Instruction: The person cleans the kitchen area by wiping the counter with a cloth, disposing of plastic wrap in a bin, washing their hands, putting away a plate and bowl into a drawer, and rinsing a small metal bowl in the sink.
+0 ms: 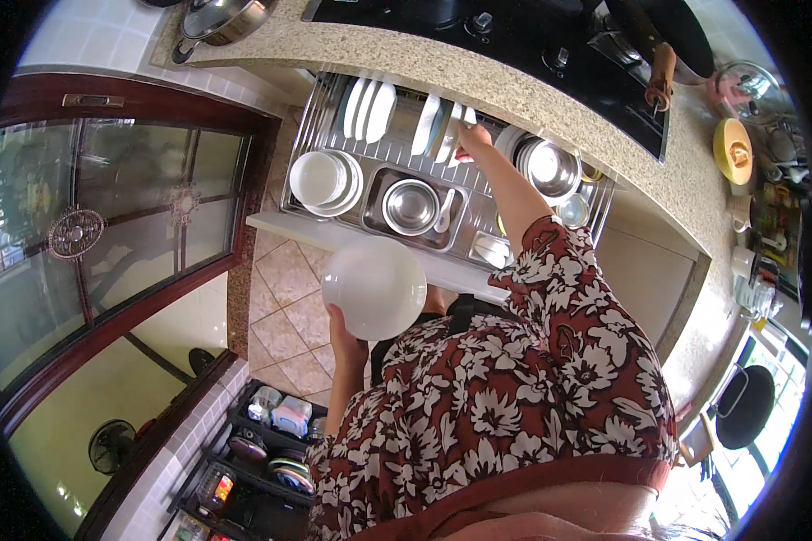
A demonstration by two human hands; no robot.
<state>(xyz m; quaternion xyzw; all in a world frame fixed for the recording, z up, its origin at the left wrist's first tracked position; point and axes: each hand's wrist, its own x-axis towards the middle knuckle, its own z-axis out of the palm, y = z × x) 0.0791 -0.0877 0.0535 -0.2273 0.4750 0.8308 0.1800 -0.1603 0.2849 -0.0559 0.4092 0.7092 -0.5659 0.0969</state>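
Observation:
My left hand holds a round white plate or shallow bowl by its edge, in front of the pulled-out wire drawer. My right hand reaches into the drawer, its fingers on the rim of an upright white plate in the rack. Part of that plate is hidden under the counter edge. More white plates stand upright to the left. White bowls are stacked at the drawer's left. A steel bowl and a white spoon lie in a metal tray.
Steel bowls and a glass bowl fill the drawer's right side. Above it runs a speckled stone counter with a black gas hob. A glazed, wood-framed door stands at left, and a black shelf rack at lower left.

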